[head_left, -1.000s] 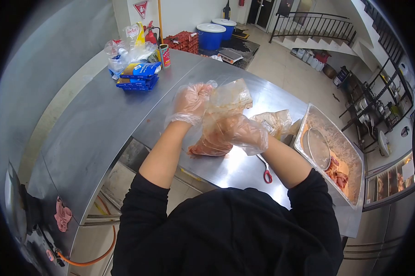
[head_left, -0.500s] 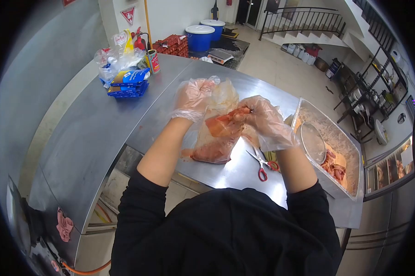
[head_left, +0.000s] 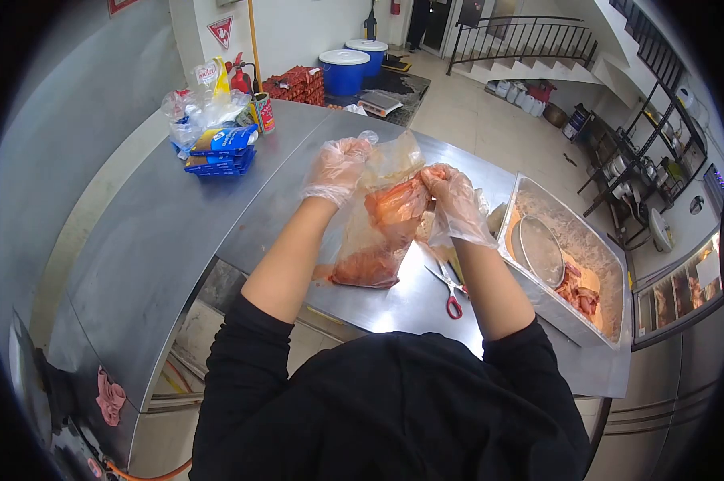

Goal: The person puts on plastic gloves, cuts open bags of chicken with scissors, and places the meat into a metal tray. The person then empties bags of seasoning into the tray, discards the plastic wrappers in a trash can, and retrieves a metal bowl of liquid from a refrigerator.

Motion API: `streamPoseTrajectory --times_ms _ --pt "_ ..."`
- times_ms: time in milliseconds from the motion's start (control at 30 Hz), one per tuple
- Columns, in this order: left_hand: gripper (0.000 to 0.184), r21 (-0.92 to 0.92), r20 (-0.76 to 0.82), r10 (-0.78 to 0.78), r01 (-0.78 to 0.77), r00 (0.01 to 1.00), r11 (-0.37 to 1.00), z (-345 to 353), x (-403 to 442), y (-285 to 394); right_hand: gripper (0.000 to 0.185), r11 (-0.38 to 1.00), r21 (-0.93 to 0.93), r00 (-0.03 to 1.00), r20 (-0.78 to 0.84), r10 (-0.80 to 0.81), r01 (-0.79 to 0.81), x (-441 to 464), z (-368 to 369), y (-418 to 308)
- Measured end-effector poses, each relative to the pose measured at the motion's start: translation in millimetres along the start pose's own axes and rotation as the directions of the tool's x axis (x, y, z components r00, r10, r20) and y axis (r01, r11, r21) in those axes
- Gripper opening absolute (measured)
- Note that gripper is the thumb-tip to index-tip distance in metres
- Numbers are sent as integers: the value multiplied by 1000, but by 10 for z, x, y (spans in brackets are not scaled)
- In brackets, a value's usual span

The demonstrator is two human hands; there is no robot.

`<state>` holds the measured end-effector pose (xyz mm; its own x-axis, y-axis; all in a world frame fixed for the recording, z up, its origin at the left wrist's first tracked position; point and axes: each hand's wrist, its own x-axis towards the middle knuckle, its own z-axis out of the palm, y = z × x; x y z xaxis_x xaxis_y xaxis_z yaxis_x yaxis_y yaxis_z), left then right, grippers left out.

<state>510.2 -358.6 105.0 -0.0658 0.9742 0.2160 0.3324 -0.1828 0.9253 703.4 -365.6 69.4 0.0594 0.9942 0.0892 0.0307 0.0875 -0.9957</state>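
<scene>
Left hand (head_left: 338,170): closed around the edge of plastic bag (head_left: 357,231) (clear glove on).
Right hand (head_left: 456,196): pinching raw meat (head_left: 397,204).
Raw meat: between both hands.

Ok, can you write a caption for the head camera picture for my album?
The gloved left hand grips a clear bag, the right hand holds raw meat, and scissors lie nearby.

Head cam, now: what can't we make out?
All in the head view:
- Left hand: fingertips curled out of sight behind its back.
- Scissors: one handle mostly hidden by the right forearm.
- Lower meat: fine detail blurred by the cloudy plastic bag.
- Blue packets: small print too small to read.
</scene>
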Motion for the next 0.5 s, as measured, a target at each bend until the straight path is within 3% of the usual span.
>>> streamPoseTrajectory --times_ms 67,133,200,300,400,500 --pt "27 -392 15 162 -144 987 909 193 152 -521 14 999 45 999 -33 -3 4 -10 21 -6" --pt "40 -592 74 300 -200 951 781 228 100 -626 14 993 121 999 -46 7 -1 -34 55 -17" --pt "62 -642 223 416 -189 882 744 266 -165 -646 13 974 227 999 -43 25 -14 -68 104 -28" --pt "73 -496 459 231 32 858 868 308 -387 -636 12 994 97 997 -56 56 -50 -89 150 -29" --pt "73 -337 373 260 -131 891 932 410 -421 -568 12 967 -128 974 -25 -227 222 -116 195 -29" --pt "67 -711 318 210 85 925 698 544 -384 -709 15 928 -102 931 -32 -363 358 -184 233 -104"
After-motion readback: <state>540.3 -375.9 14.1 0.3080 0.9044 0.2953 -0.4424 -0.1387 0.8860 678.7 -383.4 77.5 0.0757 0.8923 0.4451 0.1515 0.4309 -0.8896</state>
